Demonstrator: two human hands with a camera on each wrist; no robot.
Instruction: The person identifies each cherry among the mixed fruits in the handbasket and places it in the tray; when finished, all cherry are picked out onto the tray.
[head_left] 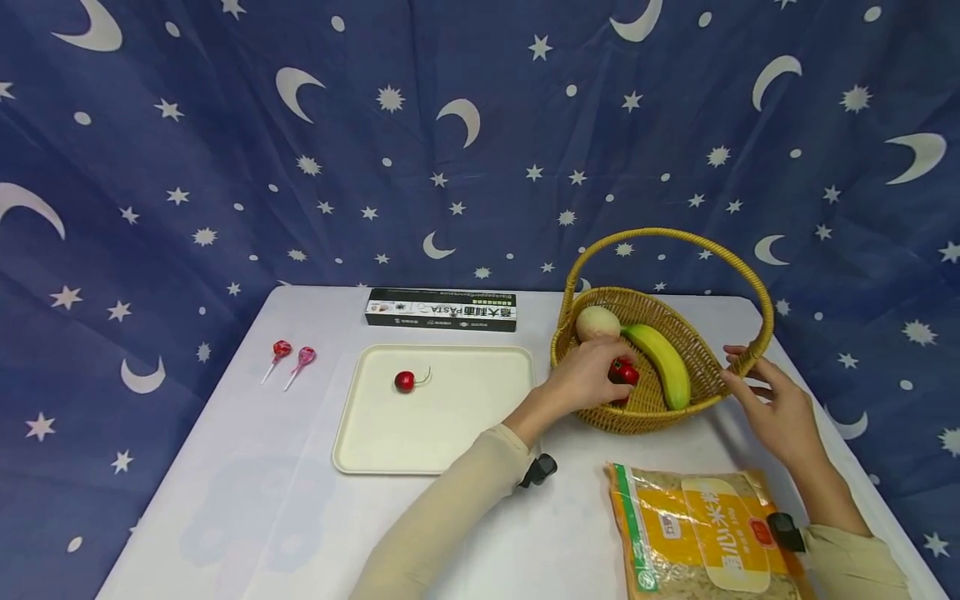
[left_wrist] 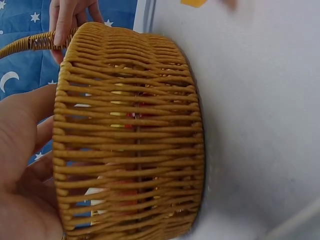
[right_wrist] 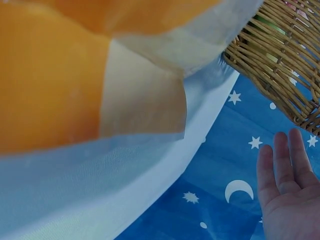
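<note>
A wicker basket (head_left: 630, 421) with a tall arched handle stands at the table's right, its opening tilted toward me. Inside lie a banana (head_left: 666, 362), a round pale fruit (head_left: 597, 322) and small shiny red fruits (head_left: 625, 372). My left hand (head_left: 585, 375) reaches over the near rim, thumb and fingers around a red fruit; the fingertips are partly hidden. In the left wrist view, basket weave covers part of that hand. My right hand (head_left: 776, 408) holds the basket's right rim at the handle's base, thumb on the near side.
A cream tray (head_left: 442, 450) holds a stemmed cherry (head_left: 405, 382). Behind it lies a black pasta box (head_left: 441, 310). Two lollipops, one red (head_left: 281, 348) and one pink (head_left: 306, 356), lie at left. A yellow noodle bag (head_left: 705, 533) sits in front of the basket, near my right forearm.
</note>
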